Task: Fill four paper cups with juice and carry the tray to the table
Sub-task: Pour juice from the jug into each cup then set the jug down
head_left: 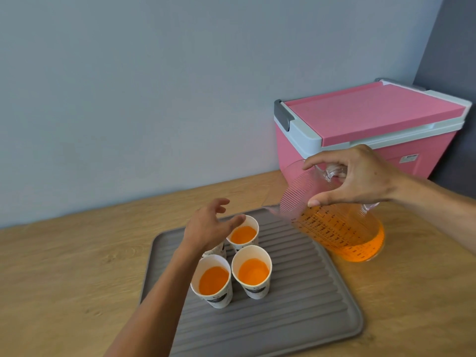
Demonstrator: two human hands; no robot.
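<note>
Four white paper cups stand close together on the left part of a grey ribbed tray (296, 300). Orange juice shows in the back right cup (243, 234), the front right cup (253, 273) and the front left cup (213, 280). The back left cup (217, 249) is mostly hidden under my left hand (208, 228), which hovers over it with fingers spread, holding nothing. My right hand (358, 176) is on the handle and upper wall of a clear measuring jug (337, 233). The jug is about half full of juice, leans left, and sits at the tray's right edge.
The tray lies on a wooden counter (64, 266) against a pale wall. A pink cooler box (365, 117) with a white rim and shut lid stands at the back right, right behind the jug.
</note>
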